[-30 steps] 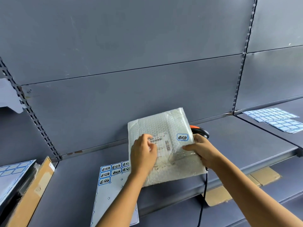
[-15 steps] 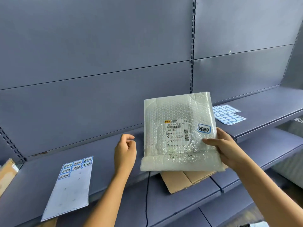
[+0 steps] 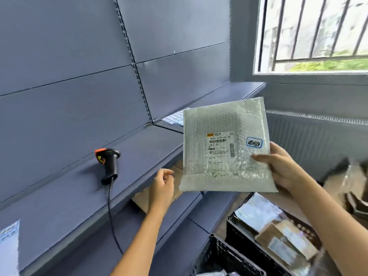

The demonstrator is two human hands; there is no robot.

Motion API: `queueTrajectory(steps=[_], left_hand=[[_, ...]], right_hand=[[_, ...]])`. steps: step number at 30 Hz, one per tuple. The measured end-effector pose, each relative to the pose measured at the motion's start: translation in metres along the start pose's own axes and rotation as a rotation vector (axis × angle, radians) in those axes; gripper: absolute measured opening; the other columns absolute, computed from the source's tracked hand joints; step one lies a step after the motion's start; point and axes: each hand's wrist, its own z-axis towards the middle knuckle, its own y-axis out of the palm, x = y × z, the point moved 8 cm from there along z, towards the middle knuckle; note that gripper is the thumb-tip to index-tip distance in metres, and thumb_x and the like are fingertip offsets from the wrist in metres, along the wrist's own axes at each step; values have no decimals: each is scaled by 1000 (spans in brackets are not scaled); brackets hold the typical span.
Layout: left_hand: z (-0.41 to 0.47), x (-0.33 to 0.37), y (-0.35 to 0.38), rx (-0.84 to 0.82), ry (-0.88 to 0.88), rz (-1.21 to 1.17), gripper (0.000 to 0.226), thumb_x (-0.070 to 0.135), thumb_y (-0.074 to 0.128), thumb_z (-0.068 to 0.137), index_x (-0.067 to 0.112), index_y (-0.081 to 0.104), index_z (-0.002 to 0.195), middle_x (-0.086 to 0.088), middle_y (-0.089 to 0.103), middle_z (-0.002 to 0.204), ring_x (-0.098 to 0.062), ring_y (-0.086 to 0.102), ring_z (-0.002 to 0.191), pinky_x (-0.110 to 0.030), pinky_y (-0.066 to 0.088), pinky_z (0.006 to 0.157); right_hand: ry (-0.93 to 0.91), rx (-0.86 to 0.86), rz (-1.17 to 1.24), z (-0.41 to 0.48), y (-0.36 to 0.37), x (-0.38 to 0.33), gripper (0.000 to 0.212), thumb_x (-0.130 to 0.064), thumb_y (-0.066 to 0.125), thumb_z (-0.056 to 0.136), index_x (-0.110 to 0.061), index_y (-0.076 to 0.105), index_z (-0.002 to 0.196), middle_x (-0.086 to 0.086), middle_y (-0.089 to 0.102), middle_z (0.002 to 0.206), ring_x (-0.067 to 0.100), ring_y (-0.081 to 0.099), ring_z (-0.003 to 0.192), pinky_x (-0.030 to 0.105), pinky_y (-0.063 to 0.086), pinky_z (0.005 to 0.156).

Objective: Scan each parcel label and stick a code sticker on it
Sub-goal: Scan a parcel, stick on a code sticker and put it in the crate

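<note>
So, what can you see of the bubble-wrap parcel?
The bubble-wrap parcel is a flat, squarish, translucent white mailer, flap folded along its bottom edge. It bears a shipping label with barcodes and, beside it, a blue-edged handwritten sticker. The right hand alone grips its lower right edge, holding it in the air, nearly upright, facing the camera.

Bubble-wrap parcel is up in the air, face-on and a bit tilted. White label sits dead centre, with a blue-edged code sticker at its 3 o'clock.

Blue-grey shelving panels rise before me; daylight enters through a barred window on my right.
</note>
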Motion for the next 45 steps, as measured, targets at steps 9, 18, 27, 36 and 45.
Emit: queueTrajectory(steps=[9,18,27,36,45], left_hand=[[-59,4,108,-377,45,-66,17,7,46,94,16,59,89,1,61,76,-18,56,71,-27,42,59],[-128,32,191,-646,63,-12,15,13,45,94,20,59,93,1,63,86,-22,61,88,-34,51,78],[-154,78,295,-740,-89,-161,16,22,47,97,15,57,86,-3,57,81,-14,51,67,-26,41,62],[-195,131,388,-811,-191,-284,29,32,42,100,8,57,101,-3,58,89,-14,54,74,-23,43,64],[-182,134,442,-992,-175,-189,68,72,58,65,23,59,112,1,66,108,-17,62,103,-38,50,94]], right_hand=[[-22,407,0,-136,-111,3,34,15,54,81,-11,55,104,13,68,95,22,71,70,34,58,54],[-26,657,17,-235,-213,-10,49,8,60,80,-11,52,125,12,68,108,26,68,86,35,59,56],[-18,610,7,-234,-299,-40,74,-8,83,58,-11,52,125,15,68,112,33,68,94,40,60,63],[-14,587,-1,-222,-396,-79,62,2,67,69,-11,50,127,16,68,111,35,67,97,45,58,71],[47,488,22,-158,-420,-66,51,5,64,73,-10,54,120,14,70,105,27,71,82,36,59,57]])
